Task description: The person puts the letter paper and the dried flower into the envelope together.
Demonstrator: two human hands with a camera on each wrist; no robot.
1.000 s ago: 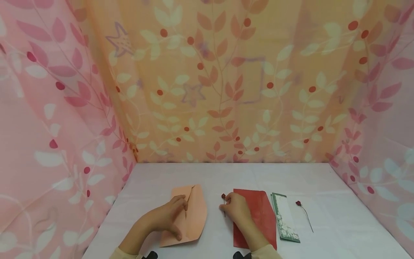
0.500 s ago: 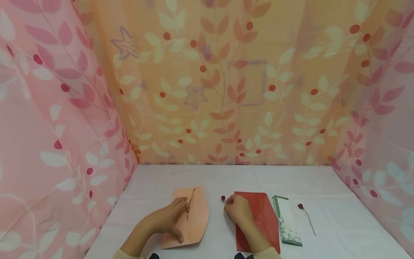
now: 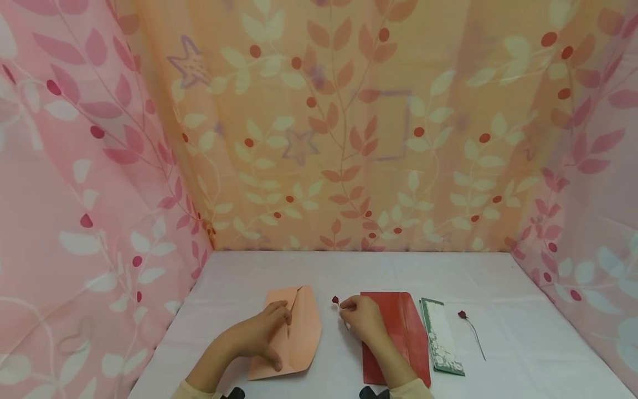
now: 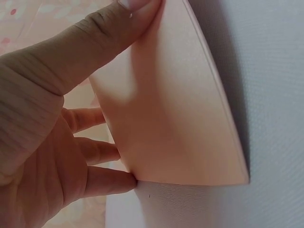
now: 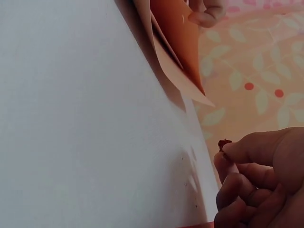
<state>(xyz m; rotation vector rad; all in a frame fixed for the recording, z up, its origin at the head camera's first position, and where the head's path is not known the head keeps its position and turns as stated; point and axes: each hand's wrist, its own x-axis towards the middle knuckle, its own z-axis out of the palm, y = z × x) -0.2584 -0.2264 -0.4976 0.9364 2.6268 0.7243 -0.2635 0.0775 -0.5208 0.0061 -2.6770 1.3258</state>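
Observation:
In the head view my left hand (image 3: 256,335) grips a peach envelope (image 3: 305,332) lying left of centre, its flap side to the right. The left wrist view has the thumb across the envelope's face (image 4: 190,133) and several fingers at its edge. Seen from the right wrist, the envelope's mouth (image 5: 175,38) gapes. Between thumb and fingertips my right hand (image 3: 364,318) pinches the thin stem of a small red rose (image 3: 335,300), its head toward the peach envelope and apart from it. Most of the stem is hidden by the hand.
A red envelope (image 3: 401,332) lies under the right forearm. Right of it is a green-edged floral card (image 3: 441,338), then a second small red rose (image 3: 462,315) on the white tabletop (image 3: 399,271). Patterned cloth (image 3: 349,138) stands behind and at both sides.
The right hand has moved slightly left with the rose, whose head now points more toward the peach envelope. The left hand keeps its hold on that envelope.

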